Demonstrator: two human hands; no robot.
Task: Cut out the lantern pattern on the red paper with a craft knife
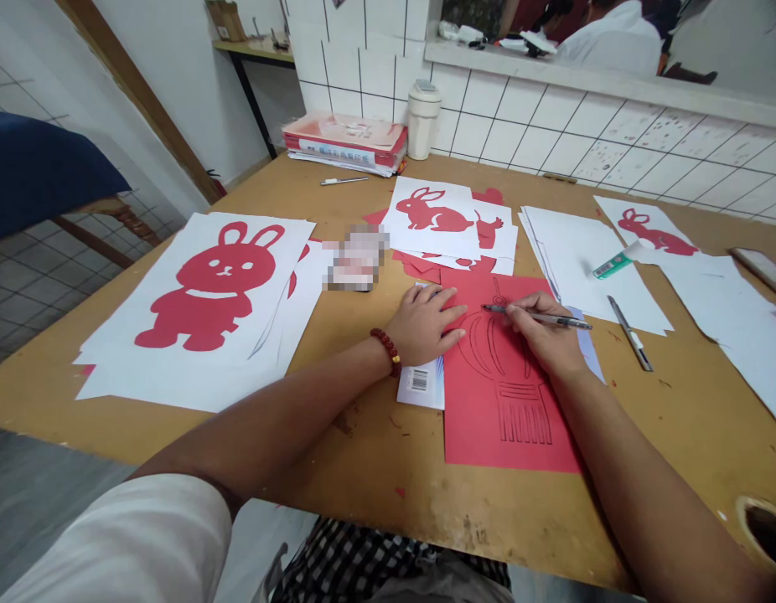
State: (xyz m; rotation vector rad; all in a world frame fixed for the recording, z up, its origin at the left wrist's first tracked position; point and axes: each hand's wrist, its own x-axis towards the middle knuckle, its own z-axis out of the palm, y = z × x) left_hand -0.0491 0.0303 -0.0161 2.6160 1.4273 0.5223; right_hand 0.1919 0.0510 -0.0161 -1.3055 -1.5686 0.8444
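Observation:
A red sheet of paper [476,427] lies on the table in front of me, with a lantern outline and its tassel drawn on it in dark lines. My right hand [546,333] grips a pen [555,319], its tip at the upper part of the drawing. Flat over the sheet's left edge, my left hand [424,325] spreads its fingers. Under the red sheet sticks out a pale booklet with a barcode [419,387]. Right of my right hand lies a utility knife [629,333].
White sheets with a red paper bear-like rabbit [218,285] lie at left, red rabbit cutouts [435,213] behind. A glue stick [622,260] rests on white paper [570,243]. A paper pack [344,141], white tumbler [423,121] and phone [763,270] are farther off.

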